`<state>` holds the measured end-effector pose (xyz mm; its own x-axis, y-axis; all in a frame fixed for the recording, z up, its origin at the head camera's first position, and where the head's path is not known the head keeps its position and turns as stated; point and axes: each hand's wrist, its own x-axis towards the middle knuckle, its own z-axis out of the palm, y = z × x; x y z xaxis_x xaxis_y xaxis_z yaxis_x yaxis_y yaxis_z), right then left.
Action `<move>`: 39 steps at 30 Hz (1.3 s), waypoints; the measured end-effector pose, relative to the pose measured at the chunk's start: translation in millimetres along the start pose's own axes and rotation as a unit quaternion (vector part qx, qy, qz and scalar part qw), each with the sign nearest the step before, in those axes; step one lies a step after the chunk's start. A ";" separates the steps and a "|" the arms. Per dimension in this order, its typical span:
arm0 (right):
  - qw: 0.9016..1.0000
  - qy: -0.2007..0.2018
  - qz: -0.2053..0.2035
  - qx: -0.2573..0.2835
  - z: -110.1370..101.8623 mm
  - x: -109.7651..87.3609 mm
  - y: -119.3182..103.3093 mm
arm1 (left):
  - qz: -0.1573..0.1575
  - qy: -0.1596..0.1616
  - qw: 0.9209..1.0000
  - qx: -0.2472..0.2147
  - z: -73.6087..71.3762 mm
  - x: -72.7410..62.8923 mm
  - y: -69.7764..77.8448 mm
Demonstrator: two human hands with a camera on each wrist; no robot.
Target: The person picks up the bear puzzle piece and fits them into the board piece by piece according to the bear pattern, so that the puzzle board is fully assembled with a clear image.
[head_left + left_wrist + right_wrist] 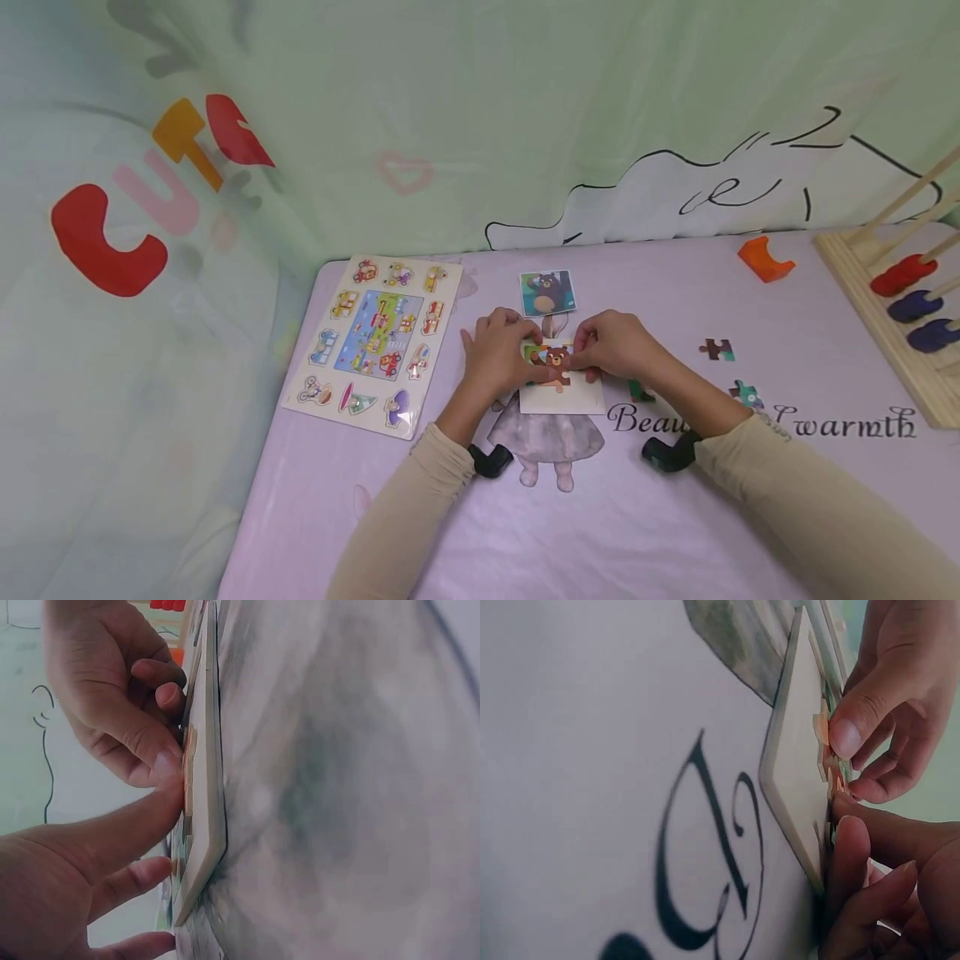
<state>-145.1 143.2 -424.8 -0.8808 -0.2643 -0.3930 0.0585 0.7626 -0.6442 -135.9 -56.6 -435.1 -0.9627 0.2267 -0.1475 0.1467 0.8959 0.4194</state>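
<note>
A pale puzzle board [562, 404] with a partly assembled brown bear puzzle [557, 358] lies on the cloth. My left hand [498, 354] spans its left side, thumb pressing the bear pieces and fingers near the top edge. In the left wrist view, the left fingers [131, 889] look fairly straight. From the right, my right hand [618, 343] reaches over the board with several fingers curled. Its thumb touches the pieces [187, 772] close to the left thumb. Whether the right fingers pinch a piece is hidden. Above the board lies a bear picture card [547, 293].
Loose puzzle pieces lie right of the board, one brown [718, 349] and one teal [746, 394]; a green one [640, 392] is partly behind the right arm. A vehicle peg puzzle [375, 346] is left. An orange block [765, 259] and wooden bead frame [892, 333] stand right.
</note>
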 end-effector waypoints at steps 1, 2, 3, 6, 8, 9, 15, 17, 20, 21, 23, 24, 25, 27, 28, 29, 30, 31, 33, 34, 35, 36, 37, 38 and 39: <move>1.000 -0.002 0.000 -0.002 -0.4 0.4 -0.2 | 0.001 0.000 1.000 -0.001 -0.3 -0.4 0.3; 1.000 -0.004 0.002 -0.004 -0.7 0.8 -0.8 | 0.002 0.001 1.000 -0.001 -0.5 -0.6 0.6; 1.000 -0.005 0.002 -0.006 -0.8 1.4 -0.9 | 0.003 0.001 1.000 -0.001 -0.7 -1.0 0.9; 1.000 -0.007 0.003 -0.009 -0.2 2.2 -3.1 | 0.002 -0.001 1.000 -0.005 -1.0 -1.7 1.5; 1.000 -0.007 0.005 -0.007 0.5 2.4 -4.8 | 0.000 -0.004 1.000 -0.012 -1.2 -2.2 1.6; 1.000 -0.008 0.006 -0.005 0.8 2.5 -5.7 | -0.002 -0.006 1.000 -0.016 -1.6 -2.5 1.6; 1.000 -0.006 0.014 -0.011 1.2 2.9 -8.7 | -0.005 -0.014 1.000 -0.019 -2.1 -2.2 1.9; 1.000 -0.008 0.016 -0.013 0.8 3.1 -8.7 | -0.005 -0.015 1.000 -0.013 -1.6 -1.6 2.0; 1.000 -0.011 0.015 -0.014 0.4 3.1 -8.2 | -0.005 -0.017 1.000 -0.006 -0.4 -1.1 1.9; 1.000 -0.012 0.014 -0.014 0.4 3.0 -8.0 | -0.005 -0.018 1.000 -0.005 0.2 -0.9 1.5; 1.000 -0.012 0.011 -0.017 0.6 2.8 -7.9 | -0.003 -0.019 1.000 -0.005 0.9 -0.6 0.7; 1.000 -0.011 0.010 -0.018 0.7 2.7 -8.0 | -0.003 -0.019 1.000 -0.006 1.1 -0.5 0.4; 1.000 -0.010 0.008 -0.020 0.9 2.7 -8.0 | -0.002 -0.020 1.000 -0.007 1.3 -0.2 -0.1; 1.000 -0.009 0.007 -0.022 1.2 2.7 -8.1 | 0.001 -0.021 1.000 -0.008 1.3 0.0 -1.1; 1.000 -0.009 0.007 -0.022 1.3 2.6 -8.4 | 0.002 -0.021 1.000 -0.010 1.3 0.0 -1.3; 1.000 -0.009 0.007 -0.022 1.3 2.5 -8.6 | 0.002 -0.021 1.000 -0.011 1.2 0.0 -1.6; 1.000 -0.009 0.007 -0.022 1.1 2.4 -9.0 | 0.003 -0.022 1.000 -0.012 1.0 0.0 -1.8; 1.000 -0.011 0.007 -0.021 0.9 2.2 -9.3 | 0.004 -0.022 1.000 -0.012 0.8 0.0 -2.0; 1.000 -0.015 0.007 -0.020 0.0 2.0 -9.9 | 0.004 -0.023 1.000 -0.014 0.1 -0.4 -2.1; 1.000 -0.018 0.007 -0.021 -0.5 2.0 -10.1 | 0.004 -0.023 1.000 -0.013 0.0 -0.5 -2.2; 1.000 -0.023 0.006 -0.021 -1.4 2.5 -9.9 | 0.004 -0.022 1.000 -0.012 -0.2 -0.5 -2.4; 0.999 -0.028 0.004 -0.023 -2.3 2.8 -9.4 | 0.004 -0.022 1.000 -0.012 -0.4 -0.7 -2.3; 0.999 -0.032 0.002 -0.024 -3.2 3.4 -8.7 | 0.004 -0.022 1.000 -0.012 -0.6 -0.8 -2.3; 0.999 -0.036 0.000 -0.025 -4.1 4.0 -8.1 | 0.004 -0.022 1.000 -0.013 -0.7 -0.9 -2.3; 0.999 -0.040 -0.001 -0.024 -4.9 4.4 -7.5 | 0.004 -0.021 1.000 -0.013 -0.8 -0.9 -2.3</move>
<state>-151.7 139.2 -418.4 -0.8406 -0.3107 -0.4436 0.0318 0.7894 -0.6131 -135.5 -59.1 -435.2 -0.9508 0.2508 -0.1817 0.1482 0.8837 0.4440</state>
